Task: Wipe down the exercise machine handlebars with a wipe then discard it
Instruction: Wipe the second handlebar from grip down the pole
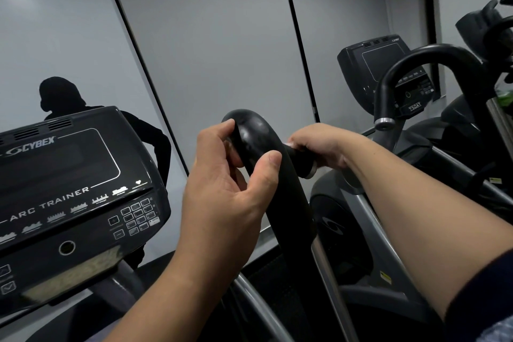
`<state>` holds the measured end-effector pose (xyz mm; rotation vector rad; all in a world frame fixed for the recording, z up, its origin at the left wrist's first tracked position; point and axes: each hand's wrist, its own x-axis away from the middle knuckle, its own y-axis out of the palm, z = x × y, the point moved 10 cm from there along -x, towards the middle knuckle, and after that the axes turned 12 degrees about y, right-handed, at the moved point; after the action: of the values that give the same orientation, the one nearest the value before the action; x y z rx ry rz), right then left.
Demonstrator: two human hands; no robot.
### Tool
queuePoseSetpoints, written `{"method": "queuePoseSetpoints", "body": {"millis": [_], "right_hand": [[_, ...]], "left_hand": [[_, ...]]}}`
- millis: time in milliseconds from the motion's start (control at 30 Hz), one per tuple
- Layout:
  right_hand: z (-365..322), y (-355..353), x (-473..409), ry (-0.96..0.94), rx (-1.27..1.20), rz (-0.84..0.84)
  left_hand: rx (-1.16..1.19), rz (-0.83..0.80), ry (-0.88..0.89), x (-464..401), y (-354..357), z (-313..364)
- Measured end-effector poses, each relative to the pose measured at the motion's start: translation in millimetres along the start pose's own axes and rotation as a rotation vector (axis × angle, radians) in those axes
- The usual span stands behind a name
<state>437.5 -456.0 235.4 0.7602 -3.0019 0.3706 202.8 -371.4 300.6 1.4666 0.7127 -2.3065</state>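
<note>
The black curved handlebar of the exercise machine rises in the middle of the view and bends over to the right. My left hand grips its bend, fingers curled over the top and thumb pressed on the near side. My right hand is wrapped round the short end of the bar just above its silver collar. A small sliver of the white wipe shows at the fingertips; the rest of it is hidden inside the hand.
The machine's dark console marked Cybex Arc Trainer fills the left. A second machine stands at the right with its own console and curved handlebar. Grey wall panels lie ahead, one showing a person's dark reflection.
</note>
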Motion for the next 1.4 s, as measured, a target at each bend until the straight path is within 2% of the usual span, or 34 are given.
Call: {"method": "queuePoseSetpoints", "body": {"millis": [67,200,300,367,433,500,667,800,900,1033,1133,1300,1400], "right_hand": [[-12,-3,2,-0.071,-0.029,0.040],[-6,8,6,-0.005,0.034,-0.022],[-27,2,8,-0.073,0.022,0.052],[-29,8,11,-0.072,0.006,0.021],[-19,22,14,-0.017,0.149,-0.066],[-22,23,14,-0.019,0.241,-0.057],[-39,15,19,-0.135,0.080,-0.002],[-35,11,19,-0.151,0.184,0.038],[-35,4,13,-0.199,0.115,0.072],[-26,11,10,-0.123,0.108,-0.032],[-41,9,10,-0.163,0.111,0.017],[-44,21,11,-0.149,0.176,-0.029],[-49,16,8,-0.153,0.157,0.045]], "left_hand": [[-0.004,-0.002,0.008,0,1,0],[-0.026,-0.001,0.016,0,0,0],[-0.021,-0.007,0.017,0,1,-1],[-0.028,-0.002,0.024,0,0,-1],[-0.045,-0.004,0.029,-1,-1,-1],[-0.037,-0.006,0.029,-1,-1,0],[-0.013,-0.007,0.035,-1,1,-1],[-0.073,-0.007,0.032,-1,-3,-4],[-0.073,-0.003,0.031,0,-3,-7],[-0.080,-0.006,0.026,1,-3,-7],[-0.089,-0.008,0.023,0,-3,-7],[-0.105,-0.021,0.024,0,-3,-8],[-0.097,-0.023,0.018,-1,-4,-9]]}}
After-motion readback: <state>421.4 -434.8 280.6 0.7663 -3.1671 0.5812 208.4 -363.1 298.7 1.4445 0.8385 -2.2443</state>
